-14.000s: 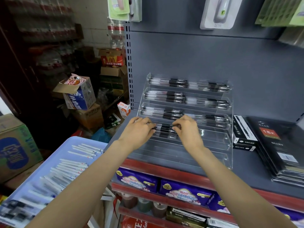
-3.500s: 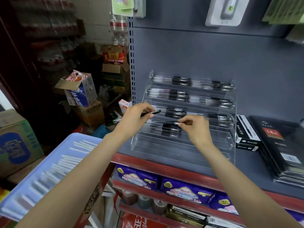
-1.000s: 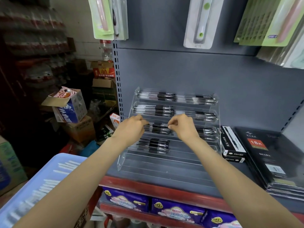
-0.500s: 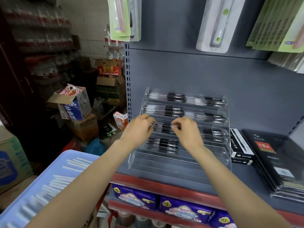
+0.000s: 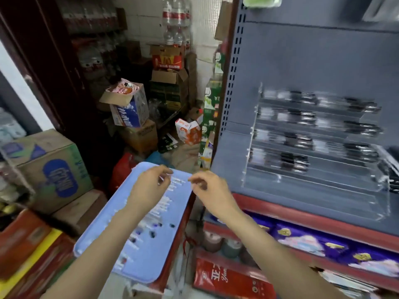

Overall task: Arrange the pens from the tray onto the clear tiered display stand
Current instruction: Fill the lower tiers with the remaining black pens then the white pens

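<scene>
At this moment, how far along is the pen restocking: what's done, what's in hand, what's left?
Partly done. Done: the clear stand has pens on its upper four tiers, the fourth only at its left. In hand: the left hand and right hand are over the blue tray; blur hides whether either grips a pen. Left: many pens in the tray and the bare lower tiers.

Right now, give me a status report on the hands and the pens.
Left hand and right hand over blue tray, grip unclear in blur. Loose pens on tray. Clear stand part filled. Nothing blocking.
</scene>
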`<state>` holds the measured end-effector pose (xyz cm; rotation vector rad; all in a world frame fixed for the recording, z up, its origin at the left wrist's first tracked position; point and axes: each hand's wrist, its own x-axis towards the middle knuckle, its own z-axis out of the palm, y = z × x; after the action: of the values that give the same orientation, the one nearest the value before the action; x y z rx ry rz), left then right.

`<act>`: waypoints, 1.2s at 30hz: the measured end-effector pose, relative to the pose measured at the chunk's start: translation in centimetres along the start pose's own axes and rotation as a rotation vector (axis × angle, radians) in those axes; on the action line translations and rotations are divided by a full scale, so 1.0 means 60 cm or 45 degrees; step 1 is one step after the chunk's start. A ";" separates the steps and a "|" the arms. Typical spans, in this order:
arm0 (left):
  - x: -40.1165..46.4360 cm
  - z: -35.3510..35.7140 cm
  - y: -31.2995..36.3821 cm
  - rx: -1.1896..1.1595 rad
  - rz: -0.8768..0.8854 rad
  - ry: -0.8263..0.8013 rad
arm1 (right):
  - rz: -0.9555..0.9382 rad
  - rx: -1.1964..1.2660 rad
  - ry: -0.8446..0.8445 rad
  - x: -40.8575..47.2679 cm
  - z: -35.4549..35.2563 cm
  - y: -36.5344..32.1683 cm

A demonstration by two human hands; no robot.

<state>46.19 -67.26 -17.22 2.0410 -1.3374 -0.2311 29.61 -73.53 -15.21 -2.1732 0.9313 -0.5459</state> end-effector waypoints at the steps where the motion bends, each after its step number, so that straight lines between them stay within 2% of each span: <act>1: -0.010 -0.010 -0.038 -0.009 -0.048 -0.008 | 0.012 0.018 -0.050 0.001 0.037 -0.005; 5: -0.046 -0.038 -0.182 0.046 -0.145 -0.124 | 0.151 -0.039 -0.279 0.003 0.175 -0.003; 11: -0.103 -0.024 -0.320 0.316 0.008 -0.599 | 0.274 -0.276 -0.549 -0.004 0.318 0.024; 13: -0.112 -0.013 -0.350 0.425 0.052 -0.716 | 0.310 -0.313 -0.536 -0.005 0.339 0.032; 16: -0.122 -0.003 -0.386 0.532 0.079 -0.833 | 0.332 -0.432 -0.402 0.007 0.351 0.035; 21: -0.121 -0.004 -0.389 0.365 0.066 -0.675 | 0.379 -0.606 -0.367 0.045 0.354 0.034; 25: -0.113 -0.001 -0.386 0.393 -0.011 -0.696 | 0.431 -0.649 -0.422 0.061 0.360 0.034; 28: -0.112 0.003 -0.387 0.330 -0.074 -0.673 | 0.447 -0.583 -0.470 0.062 0.362 0.038; 36: -0.105 0.015 -0.358 0.129 -0.113 -0.501 | 0.517 -0.368 -0.381 0.050 0.339 0.037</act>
<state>58.86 -56.95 -32.57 2.2206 -1.5147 -0.6444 42.88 -68.03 -30.06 -2.1457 1.2958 0.1133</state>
